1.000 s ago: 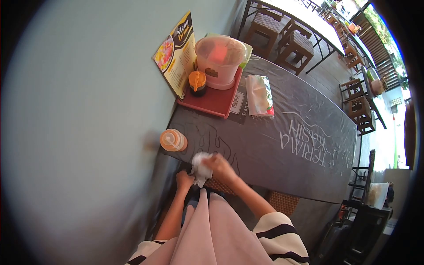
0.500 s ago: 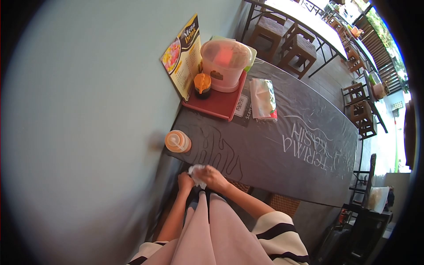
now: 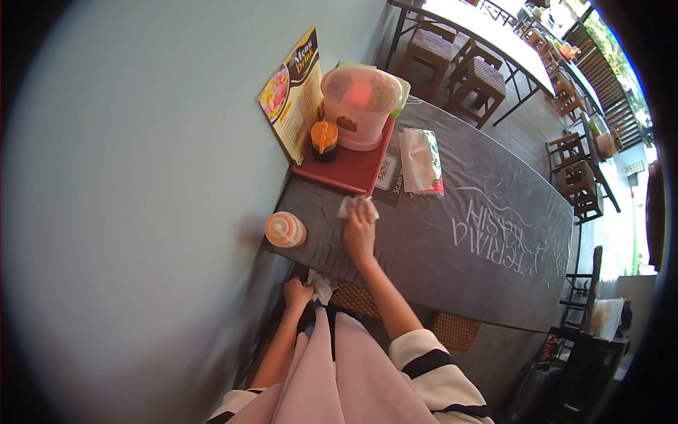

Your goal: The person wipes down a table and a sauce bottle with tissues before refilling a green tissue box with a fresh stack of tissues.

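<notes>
My right hand [image 3: 360, 225] presses a white tissue [image 3: 346, 207] onto the dark table cover [image 3: 438, 268], just in front of the red tray [image 3: 328, 175]. Its fingers are bent over the tissue. Low at the table's near edge, my left hand [image 3: 296, 291] is closed on a crumpled tissue [image 3: 321, 288]. To the left, close to the wall, stands a squeeze bottle [image 3: 285, 230] with orange-brown contents. The tray carries a jar of dark sauce with an orange lid [image 3: 324, 140] and a pale pink tub [image 3: 360, 113] with a see-through lid.
A drink menu [image 3: 293, 99] leans at the wall beside the tray. Right of the tray lie a tissue packet [image 3: 421, 162] and a QR code card [image 3: 385, 172]. Woven stools [image 3: 477, 85] and other tables stand farther back. A woven seat [image 3: 454, 331] sits under the near edge.
My right hand has moved from beside my left hand forward onto the table, carrying a tissue. My left hand stays low with the crumpled tissue.
</notes>
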Tool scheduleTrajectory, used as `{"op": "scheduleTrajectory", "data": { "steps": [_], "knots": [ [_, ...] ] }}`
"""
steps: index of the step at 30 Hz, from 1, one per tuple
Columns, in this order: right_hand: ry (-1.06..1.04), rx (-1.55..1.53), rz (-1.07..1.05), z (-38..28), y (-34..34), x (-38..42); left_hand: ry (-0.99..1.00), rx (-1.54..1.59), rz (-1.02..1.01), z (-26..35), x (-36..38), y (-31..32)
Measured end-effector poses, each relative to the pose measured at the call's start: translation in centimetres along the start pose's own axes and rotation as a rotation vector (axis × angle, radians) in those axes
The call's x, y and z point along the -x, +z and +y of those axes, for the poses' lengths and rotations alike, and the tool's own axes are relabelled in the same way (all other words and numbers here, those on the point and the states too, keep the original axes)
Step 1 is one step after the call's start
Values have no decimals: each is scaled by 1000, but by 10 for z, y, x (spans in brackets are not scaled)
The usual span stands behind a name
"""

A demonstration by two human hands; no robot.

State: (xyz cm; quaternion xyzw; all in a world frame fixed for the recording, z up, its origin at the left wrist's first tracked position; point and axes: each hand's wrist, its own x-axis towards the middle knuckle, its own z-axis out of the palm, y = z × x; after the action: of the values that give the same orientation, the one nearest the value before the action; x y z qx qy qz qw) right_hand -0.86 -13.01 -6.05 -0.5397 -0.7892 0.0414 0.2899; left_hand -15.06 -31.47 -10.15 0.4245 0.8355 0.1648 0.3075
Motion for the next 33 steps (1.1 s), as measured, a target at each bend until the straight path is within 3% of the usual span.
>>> {"op": "scheduleTrajectory", "data": {
  "steps": [3, 5, 12, 16, 18, 20, 22, 23, 26, 30, 31, 33],
  "knots": [
    [2, -243, -23, -32, 5, 20, -1, 0, -2, 2, 1, -1],
    [-118, -480, -202, -45, 0, 44, 8, 5, 13, 3, -1, -2],
    [-508, -694, -458, -28, -52, 103, -91, 49, -79, 6, 2, -9],
    [-252, -514, -163, -17, -57, 46, -84, 19, -32, -10, -2, 0],
    [-172, -492, 94, -17, -62, -2, -91, -8, -42, -12, 0, -2],
    [-140, -442, 102, -15, -51, -21, -91, 3, -13, -10, 1, -5],
    [-76, -269, -1, -12, -15, -25, -106, 15, -23, -3, 4, -14],
    [-27, -235, -160, -12, 5, -19, -119, 27, -40, -1, 3, -16],
    [-14, -56, -169, -28, 31, -12, -71, 6, -14, -5, 1, -15],
    [1, -198, -214, -44, 38, -21, -121, 96, -49, -18, -5, -2],
    [-124, -153, -175, -45, 43, -26, -120, 99, -49, -17, -7, -1],
    [-113, -162, -161, -51, 55, -32, -157, 91, -45, -12, -8, -3]
  ]
}}
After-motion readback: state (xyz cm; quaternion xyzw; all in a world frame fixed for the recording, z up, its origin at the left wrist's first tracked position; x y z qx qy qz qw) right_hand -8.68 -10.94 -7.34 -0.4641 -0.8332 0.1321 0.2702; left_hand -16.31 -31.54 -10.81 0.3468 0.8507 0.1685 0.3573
